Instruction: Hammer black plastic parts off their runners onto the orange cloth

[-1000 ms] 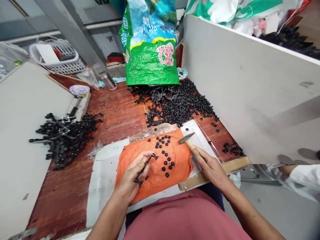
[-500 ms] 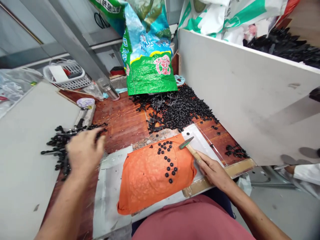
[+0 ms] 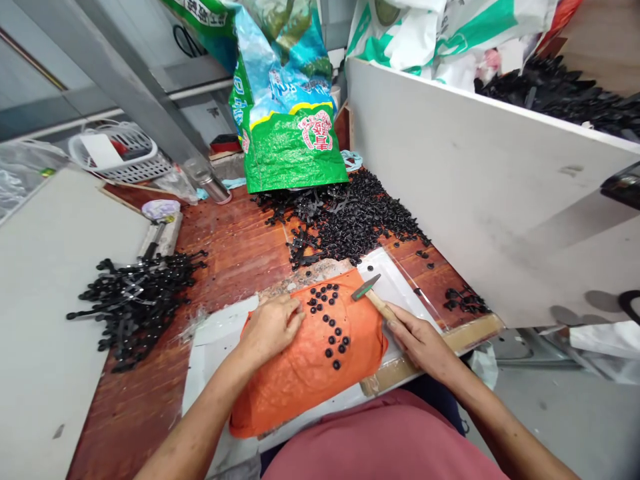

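Observation:
My right hand [image 3: 413, 333] is wrapped round the wooden handle of a small hammer [image 3: 367, 288], whose greenish head rests over the right part of an orange cloth pad [image 3: 300, 373]. Over the pad's upper left part is my left hand [image 3: 275, 325], fingers curled and pointing right; whether something small is between them is hidden. Several round black pieces [image 3: 331, 323] lie on the pad, just right of my left fingers. A heap of black branched parts [image 3: 137, 307] sits on the left.
Behind the pad spreads a pile of small black pieces [image 3: 357, 213] beneath a green and blue bag [image 3: 293, 157]. A grey board [image 3: 475, 187] stands along the right. A metal flask [image 3: 213, 183] and a white basket [image 3: 133, 163] are at the back left.
My left hand has moved right, from the heap of black branched parts to the orange pad. My right hand still holds the hammer. The view has shifted slightly.

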Demonstrator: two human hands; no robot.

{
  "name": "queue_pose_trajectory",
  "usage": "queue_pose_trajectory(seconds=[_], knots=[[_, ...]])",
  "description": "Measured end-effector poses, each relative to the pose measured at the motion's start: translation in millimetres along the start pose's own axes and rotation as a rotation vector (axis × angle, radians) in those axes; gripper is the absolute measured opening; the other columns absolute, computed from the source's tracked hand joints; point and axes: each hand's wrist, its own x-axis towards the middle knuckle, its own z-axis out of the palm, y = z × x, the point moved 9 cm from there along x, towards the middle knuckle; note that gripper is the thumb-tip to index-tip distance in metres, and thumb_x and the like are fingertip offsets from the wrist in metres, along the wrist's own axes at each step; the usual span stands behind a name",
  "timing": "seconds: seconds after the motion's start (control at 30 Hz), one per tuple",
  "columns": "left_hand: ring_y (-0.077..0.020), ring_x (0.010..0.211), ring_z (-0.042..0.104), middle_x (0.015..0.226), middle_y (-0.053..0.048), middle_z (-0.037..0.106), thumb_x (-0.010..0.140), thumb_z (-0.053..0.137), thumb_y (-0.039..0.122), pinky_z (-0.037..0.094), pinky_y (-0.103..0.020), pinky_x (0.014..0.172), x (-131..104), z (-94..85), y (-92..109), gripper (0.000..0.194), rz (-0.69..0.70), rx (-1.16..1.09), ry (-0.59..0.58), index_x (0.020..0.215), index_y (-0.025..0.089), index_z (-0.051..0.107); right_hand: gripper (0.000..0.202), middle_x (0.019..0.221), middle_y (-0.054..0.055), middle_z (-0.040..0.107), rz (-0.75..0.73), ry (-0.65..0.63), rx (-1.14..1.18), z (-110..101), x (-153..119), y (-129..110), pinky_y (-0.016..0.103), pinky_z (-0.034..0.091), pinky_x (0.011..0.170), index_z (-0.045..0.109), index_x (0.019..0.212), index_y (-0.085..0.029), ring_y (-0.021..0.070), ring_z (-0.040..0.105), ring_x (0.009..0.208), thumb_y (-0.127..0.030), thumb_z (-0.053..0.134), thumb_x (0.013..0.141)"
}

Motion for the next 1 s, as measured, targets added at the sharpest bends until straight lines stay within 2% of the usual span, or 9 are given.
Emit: queue_pose_trajectory(seconds=[0.07, 0.17, 0.3, 0.4, 0.57, 0.73, 0.83, 1.0], knots=[[-0.0220, 0.083, 0.065, 0.085, -0.005, 0.070, 0.097, 0.051, 0.022, 0.045, -0.035, 0.081, -2.9, 2.1, 2.8, 0.020, -0.030, 0.001, -0.015, 0.082, 0.021, 0.063, 0.062, 0.061, -0.002, 0.057, 0.003, -0.007, -0.004, -0.1, -0.5, -0.9, 0.024, 0.043, 0.050, 0.049, 0.154, -0.023, 0.0167, 0.050, 0.053, -0.056, 0.044, 0.102], [-0.0222, 0.085, 0.066, 0.091, -0.005, 0.071, 0.097, 0.052, 0.021, 0.046, -0.035, 0.081, -1.4, 0.2, 3.0, 0.014, -0.075, -0.062, 0.079, 0.089, 0.021, 0.063, 0.061, 0.061, -0.003, 0.057, 0.004, -0.011, -0.004, 0.2, -1.2, -1.1, 0.024, 0.044, 0.052, 0.048, 0.155, -0.024, 0.0166, 0.051, 0.053, -0.056, 0.043, 0.103], [-0.0225, 0.093, 0.066, 0.098, -0.006, 0.072, 0.097, 0.054, 0.020, 0.047, -0.034, 0.086, 6.8, 0.3, 9.9, 0.013, 0.023, -0.123, 0.198, 0.103, 0.021, 0.066, 0.059, 0.061, -0.004, 0.055, -0.007, -0.002, 0.004, 0.8, -1.7, -1.5, 0.024, 0.046, 0.054, 0.051, 0.153, -0.025, 0.0170, 0.053, 0.055, -0.055, 0.044, 0.103], [-0.0227, 0.085, 0.063, 0.088, -0.006, 0.070, 0.100, 0.050, 0.021, 0.046, -0.035, 0.080, 8.1, 5.6, 14.1, 0.019, 0.085, -0.003, 0.215, 0.097, 0.021, 0.069, 0.056, 0.062, -0.003, 0.056, -0.032, 0.022, 0.011, -0.6, -1.9, -3.3, 0.025, 0.047, 0.057, 0.056, 0.148, -0.024, 0.0178, 0.055, 0.059, -0.055, 0.045, 0.102], [-0.0219, 0.077, 0.060, 0.079, -0.005, 0.067, 0.104, 0.045, 0.027, 0.042, -0.036, 0.076, -14.2, 8.6, 18.2, 0.030, 0.136, 0.166, 0.284, 0.089, 0.020, 0.070, 0.053, 0.073, -0.002, 0.063, -0.055, 0.037, -0.027, -3.2, -2.7, -5.4, 0.025, 0.049, 0.065, 0.059, 0.144, -0.024, 0.0178, 0.057, 0.066, -0.054, 0.046, 0.102], [-0.0205, 0.078, 0.063, 0.081, -0.005, 0.070, 0.103, 0.049, 0.030, 0.044, -0.035, 0.077, -33.3, 7.6, 21.6, 0.024, 0.118, 0.044, 0.345, 0.098, 0.019, 0.070, 0.049, 0.069, -0.003, 0.060, -0.024, -0.002, 0.012, -0.1, -3.2, -3.9, 0.024, 0.045, 0.060, 0.062, 0.139, -0.024, 0.0166, 0.055, 0.062, -0.053, 0.046, 0.103], [-0.0220, 0.084, 0.066, 0.089, -0.007, 0.073, 0.103, 0.051, 0.032, 0.045, -0.037, 0.082, -26.4, 6.3, 22.3, 0.022, 0.064, -0.042, 0.371, 0.105, 0.019, 0.068, 0.048, 0.074, -0.003, 0.064, -0.035, 0.001, 0.004, 0.2, -2.8, -4.5, 0.024, 0.045, 0.061, 0.062, 0.138, -0.024, 0.0172, 0.057, 0.065, -0.052, 0.047, 0.102], [-0.0229, 0.084, 0.067, 0.085, -0.006, 0.073, 0.103, 0.048, 0.032, 0.045, -0.039, 0.082, -9.3, 11.4, 26.2, 0.025, 0.023, -0.079, 0.313, 0.090, 0.021, 0.067, 0.049, 0.085, 0.000, 0.069, -0.048, 0.020, -0.010, -1.1, -3.1, -5.3, 0.026, 0.049, 0.068, 0.061, 0.138, -0.022, 0.0198, 0.062, 0.076, -0.052, 0.047, 0.102]])
